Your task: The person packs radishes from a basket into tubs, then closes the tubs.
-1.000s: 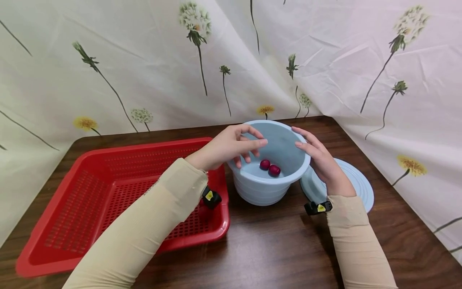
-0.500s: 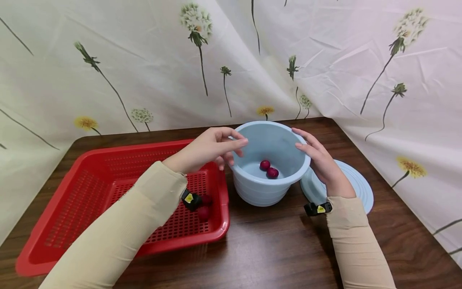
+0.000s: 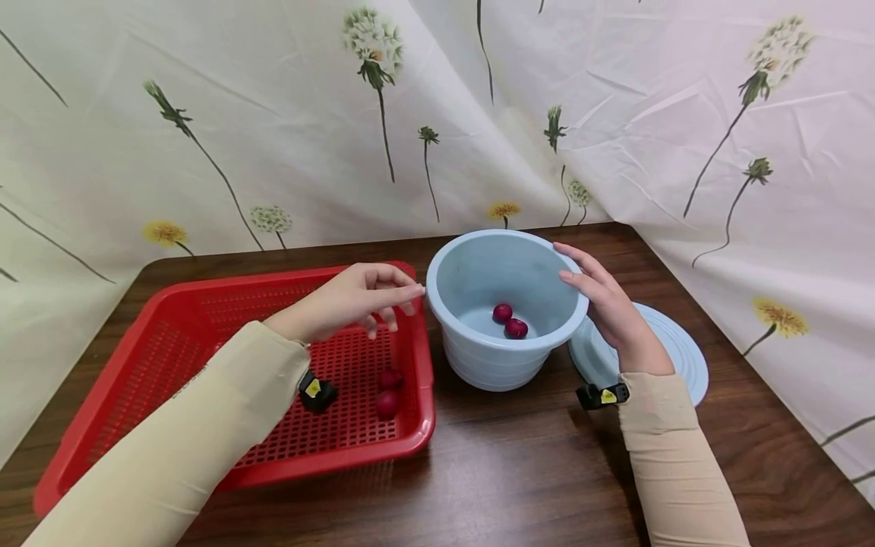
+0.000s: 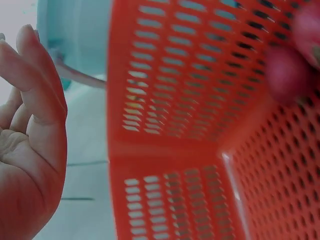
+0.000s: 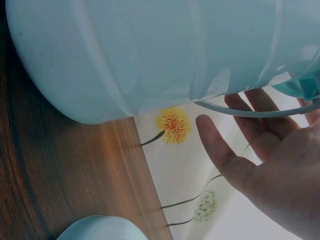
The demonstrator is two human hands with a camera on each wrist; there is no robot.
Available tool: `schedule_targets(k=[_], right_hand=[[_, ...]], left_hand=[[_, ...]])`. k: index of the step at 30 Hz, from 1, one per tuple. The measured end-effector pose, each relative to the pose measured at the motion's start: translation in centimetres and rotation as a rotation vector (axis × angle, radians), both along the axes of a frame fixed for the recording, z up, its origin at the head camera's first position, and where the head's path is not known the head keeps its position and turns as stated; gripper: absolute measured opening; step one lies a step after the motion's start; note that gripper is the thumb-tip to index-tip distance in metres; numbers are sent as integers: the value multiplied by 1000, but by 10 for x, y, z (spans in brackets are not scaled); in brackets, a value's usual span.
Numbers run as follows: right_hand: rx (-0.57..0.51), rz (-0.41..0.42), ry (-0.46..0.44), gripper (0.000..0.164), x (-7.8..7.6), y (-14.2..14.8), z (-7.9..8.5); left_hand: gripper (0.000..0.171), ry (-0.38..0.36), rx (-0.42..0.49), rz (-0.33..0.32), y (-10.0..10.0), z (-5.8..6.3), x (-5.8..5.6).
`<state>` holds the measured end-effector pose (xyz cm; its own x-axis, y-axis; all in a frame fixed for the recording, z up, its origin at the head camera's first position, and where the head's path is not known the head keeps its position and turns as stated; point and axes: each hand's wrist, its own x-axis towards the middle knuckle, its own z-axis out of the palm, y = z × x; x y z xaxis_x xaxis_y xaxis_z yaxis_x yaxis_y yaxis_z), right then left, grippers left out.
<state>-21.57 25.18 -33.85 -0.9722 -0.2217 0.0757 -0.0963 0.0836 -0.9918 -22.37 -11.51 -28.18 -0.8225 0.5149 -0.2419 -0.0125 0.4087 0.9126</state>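
My left hand [image 3: 352, 300] hovers over the right part of the red perforated basket [image 3: 232, 471], its fingers loosely bent and nothing in them. In the left wrist view this hand [image 4: 32, 135] is outside the basket wall. Below it, near the basket's right end, lie two dark red round fruits [image 3: 387, 404]. A light blue bucket [image 3: 495, 372] stands upright to the right, with two similar fruits [image 3: 516, 328] on its bottom. My right hand [image 3: 611, 308] holds the bucket's right rim, thumb inside. In the right wrist view its other fingers [image 5: 220, 150] are outside the wall, near the bail handle [image 5: 260, 114].
A light blue round lid [image 3: 673, 346] lies on the dark wood table [image 3: 492, 479], partly behind the right hand and bucket. White cloth [image 3: 301, 99] printed with dandelions hangs along the table's back and right edges.
My left hand has moved left and slightly down, from above the bucket to above the basket. The basket fruits, covered by the left arm before, now show. The right hand stays put.
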Motion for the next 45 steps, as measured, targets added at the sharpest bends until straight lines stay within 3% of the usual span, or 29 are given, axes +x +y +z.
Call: schedule_targets(k=[14,30,35,45], right_hand=[[2,1,-4,52,0,1,0],[15,2,-6,53,0,0,1],[13,4,-10,53,-1,0,1],[18,0,-13,53,0,0,1]], left_hand=[[41,-23,-148,-49,-30,-34,-3],[46,-79,-301,-200,-39,-74,-6],[49,-108,-375,-219,-40,-80,-5],[51,-111,-403,-255,-39,-81,-2]])
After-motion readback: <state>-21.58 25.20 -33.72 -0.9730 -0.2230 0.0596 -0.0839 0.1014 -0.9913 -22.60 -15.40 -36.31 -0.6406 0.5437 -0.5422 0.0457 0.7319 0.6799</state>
